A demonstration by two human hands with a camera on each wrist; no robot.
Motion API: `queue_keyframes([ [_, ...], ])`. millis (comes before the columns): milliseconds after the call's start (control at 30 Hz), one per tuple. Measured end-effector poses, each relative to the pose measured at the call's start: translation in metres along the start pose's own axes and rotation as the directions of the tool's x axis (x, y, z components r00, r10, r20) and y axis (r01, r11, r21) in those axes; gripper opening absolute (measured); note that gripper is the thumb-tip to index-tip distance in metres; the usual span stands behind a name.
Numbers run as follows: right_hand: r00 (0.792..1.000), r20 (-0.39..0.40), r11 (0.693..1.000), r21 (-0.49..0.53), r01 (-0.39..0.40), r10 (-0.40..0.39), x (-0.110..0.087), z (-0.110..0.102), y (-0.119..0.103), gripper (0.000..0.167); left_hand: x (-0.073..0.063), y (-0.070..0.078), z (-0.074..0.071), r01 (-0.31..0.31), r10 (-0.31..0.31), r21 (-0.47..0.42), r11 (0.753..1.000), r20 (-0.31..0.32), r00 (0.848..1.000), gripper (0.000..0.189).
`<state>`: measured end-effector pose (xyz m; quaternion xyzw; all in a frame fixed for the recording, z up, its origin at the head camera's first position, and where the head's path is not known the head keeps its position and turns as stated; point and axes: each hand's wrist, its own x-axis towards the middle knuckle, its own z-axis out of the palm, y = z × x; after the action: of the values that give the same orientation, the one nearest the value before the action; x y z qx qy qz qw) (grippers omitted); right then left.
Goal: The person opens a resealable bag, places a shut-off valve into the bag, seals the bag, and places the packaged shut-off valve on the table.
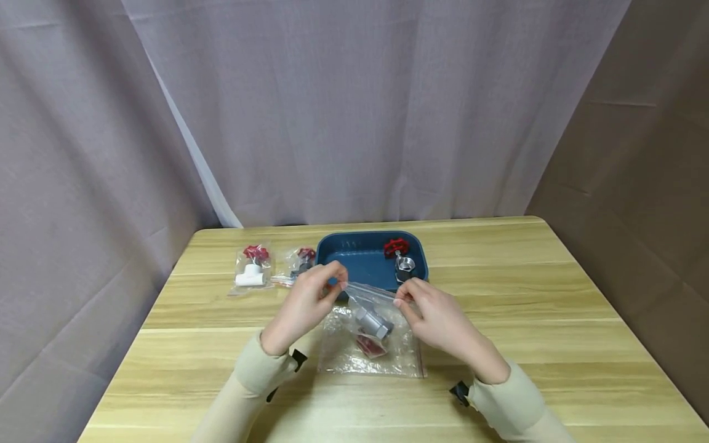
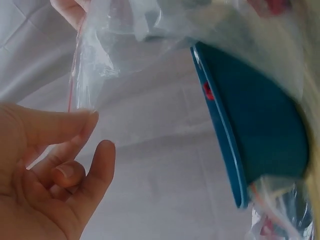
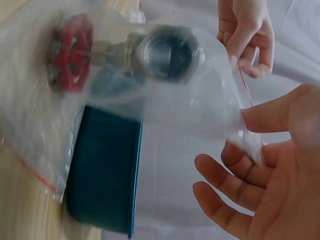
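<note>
Between both hands hangs a clear zip bag (image 1: 368, 294) with a valve (image 1: 373, 323) inside. The valve has a grey metal body and a red handwheel (image 3: 73, 52), which points down toward the table. My left hand (image 1: 310, 301) pinches one top corner of the bag between thumb and fingers. At the opposite corner, my right hand (image 1: 443, 314) pinches the zip edge, its other fingers loosely bent in the right wrist view. Under the held bag, another clear plastic bag (image 1: 407, 360) lies flat on the wooden table (image 1: 526, 320).
Just behind the hands stands a blue tray (image 1: 354, 271). A bare valve (image 1: 405, 264) with a red handwheel sits at its right end. Left of the tray lie a bagged white valve (image 1: 250, 275) and a bagged grey valve (image 1: 301, 266). Curtains (image 1: 343, 111) hang behind the table.
</note>
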<state>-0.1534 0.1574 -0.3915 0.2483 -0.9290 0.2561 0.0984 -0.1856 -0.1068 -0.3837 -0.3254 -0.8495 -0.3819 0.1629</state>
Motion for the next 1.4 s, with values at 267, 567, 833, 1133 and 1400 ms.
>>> queue_keyframes([
  [267,1.0,-0.012,1.0,0.006,-0.022,0.022,-0.009,-0.005,0.004,0.005,0.001,0.002,0.002,-0.018,0.018,0.056,0.998,-0.004,1.0,0.016],
  [567,0.999,-0.02,0.999,-0.004,-0.039,0.039,-0.014,-0.006,0.007,0.006,0.001,0.003,0.002,-0.03,0.032,0.058,0.998,-0.028,0.999,0.018],
  [833,0.998,-0.024,0.998,-0.004,-0.066,0.066,-0.023,-0.01,0.017,0.005,-0.002,-0.006,-0.002,-0.02,0.025,0.072,0.997,-0.08,0.996,0.025],
  [1133,0.961,-0.084,0.964,-0.01,-0.264,0.262,-0.061,-0.039,0.058,0.009,-0.016,-0.027,-0.028,0.093,-0.082,0.07,0.993,-0.147,0.986,0.026],
  [1400,0.983,-0.071,0.983,0.081,-0.165,0.171,-0.042,-0.026,0.046,0.005,-0.011,-0.013,-0.026,0.147,-0.146,0.013,0.989,-0.071,0.987,0.019],
])
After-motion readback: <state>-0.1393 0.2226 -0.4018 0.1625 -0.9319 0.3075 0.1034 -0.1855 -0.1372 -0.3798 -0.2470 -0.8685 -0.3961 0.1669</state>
